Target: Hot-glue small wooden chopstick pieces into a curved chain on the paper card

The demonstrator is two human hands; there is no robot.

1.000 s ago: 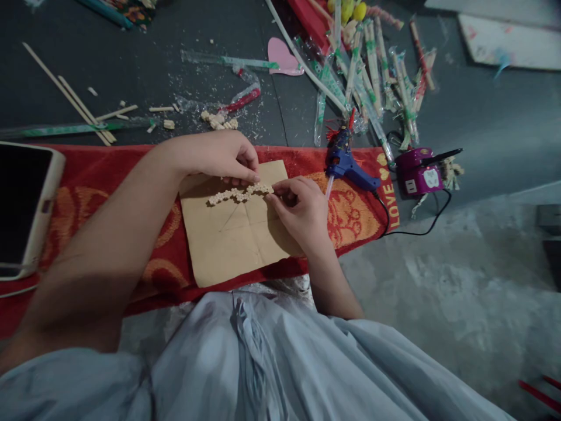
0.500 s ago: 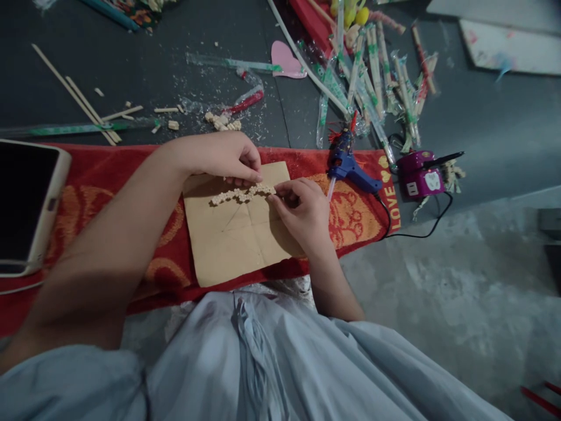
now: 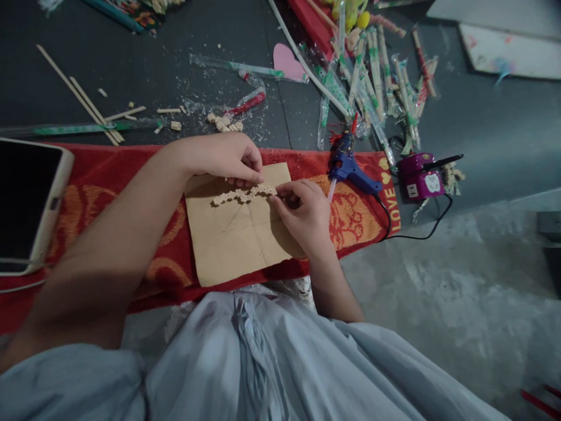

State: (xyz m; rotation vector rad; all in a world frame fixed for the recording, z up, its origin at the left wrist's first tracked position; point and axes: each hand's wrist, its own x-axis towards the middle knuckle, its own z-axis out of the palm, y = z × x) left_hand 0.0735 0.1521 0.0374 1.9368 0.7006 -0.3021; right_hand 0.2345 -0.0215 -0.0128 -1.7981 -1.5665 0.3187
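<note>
Find the knobbly pale strip [image 3: 240, 197] on the tan sheet [image 3: 232, 245], between centre and far edge, right end nearer the sheet's right edge. Note that end as apparently pinched between thumb and forefinger of the right hand [image 3: 307, 213]. Locate the left hand [image 3: 228, 155] over the sheet's far left corner, fingertips bent down just beside the strip's far side; cannot tell whether grasping anything or empty.

For best results, pinch lightly to avoid crushing or snapping the small pieces. Brace both wrists, align along the strip's line, and support the middle flat on the sheet while handling the end.

Observe the red towel [image 3: 96, 161] beneath the sheet, with the blue glue gun [image 3: 354, 173] near its far right corner; treat the nozzle as possibly hot. Beyond the towel's far edge, find the wrapped sticks [image 3: 373, 64] on the table [image 3: 149, 64].

Allow for limits: far left corner of the sheet covered by hand and forearm, right edge partly covered, left fingertips shadowed, joints between pieces too small to read, phone [image 3: 26, 199] cut off at left.
</note>
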